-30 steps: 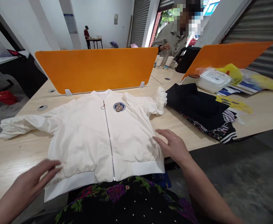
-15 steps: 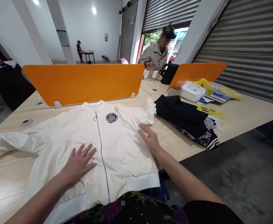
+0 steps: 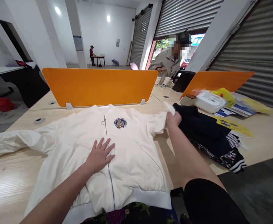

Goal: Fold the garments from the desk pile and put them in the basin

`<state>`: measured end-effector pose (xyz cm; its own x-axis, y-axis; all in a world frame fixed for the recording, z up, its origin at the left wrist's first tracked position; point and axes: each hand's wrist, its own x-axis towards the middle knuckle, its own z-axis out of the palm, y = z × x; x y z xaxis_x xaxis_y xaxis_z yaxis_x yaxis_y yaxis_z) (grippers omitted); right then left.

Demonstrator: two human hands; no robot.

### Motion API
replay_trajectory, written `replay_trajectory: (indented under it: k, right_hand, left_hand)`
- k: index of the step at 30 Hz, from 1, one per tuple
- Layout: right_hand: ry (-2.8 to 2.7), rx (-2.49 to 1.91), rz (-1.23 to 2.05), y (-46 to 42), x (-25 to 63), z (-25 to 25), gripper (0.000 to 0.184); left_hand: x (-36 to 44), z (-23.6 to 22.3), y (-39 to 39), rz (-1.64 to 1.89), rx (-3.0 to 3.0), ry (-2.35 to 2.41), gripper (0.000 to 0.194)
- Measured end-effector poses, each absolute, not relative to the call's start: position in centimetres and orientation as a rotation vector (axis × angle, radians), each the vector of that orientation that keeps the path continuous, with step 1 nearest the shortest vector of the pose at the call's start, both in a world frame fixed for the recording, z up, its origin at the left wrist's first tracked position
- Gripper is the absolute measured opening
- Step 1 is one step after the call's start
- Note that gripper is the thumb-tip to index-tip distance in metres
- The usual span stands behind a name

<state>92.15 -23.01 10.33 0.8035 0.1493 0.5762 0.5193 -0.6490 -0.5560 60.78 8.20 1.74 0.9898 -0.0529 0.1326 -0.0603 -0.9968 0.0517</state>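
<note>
A white zip-up jacket lies spread front side up on the wooden table, its zipper closed and a round blue-and-gold badge on the chest. Flat on the middle of the jacket, across the zipper, rests my left hand with fingers spread. My right hand is closed around the end of the jacket's right-side sleeve; its fingertips are partly hidden. The other sleeve stretches out to the left. Just beyond my right hand lies a folded dark garment with floral trim and a striped cuff.
An orange divider stands behind the jacket, a second orange divider at the right. A white plastic box and yellow packaging lie near it. Paper cups and a person are across the table.
My right hand has moved from the jacket's side out to the sleeve end and closed on it, pulling the sleeve outward. My left hand has slid right onto the zipper. The view has shifted left.
</note>
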Motion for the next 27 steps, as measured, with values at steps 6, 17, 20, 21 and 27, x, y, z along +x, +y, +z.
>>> replay_trajectory:
  k: [6,17,20,21,27]
  right_hand:
    - [-0.626,-2.191,-0.714,-16.9,87.2,13.9,0.031]
    - [-0.994,-2.475,0.038,-8.5,79.7,7.9,0.033]
    - [-1.158,-2.400,0.006,-8.0,78.7,5.4,0.028]
    - [-1.211,-2.341,-0.023,-8.0,78.5,4.8,0.027]
    - [-1.485,-2.109,0.018,-8.7,78.6,4.6,0.023]
  left_hand:
    - [60.9,2.1,7.9,0.214,3.070,-0.065,0.053]
    - [60.8,2.6,7.9,0.234,2.947,-0.061,0.049]
    - [60.9,3.1,8.5,0.425,2.696,0.053,0.037]
    - [60.9,3.3,8.8,0.522,2.572,0.175,0.034]
    - [61.9,5.2,11.4,0.575,1.779,0.644,0.057]
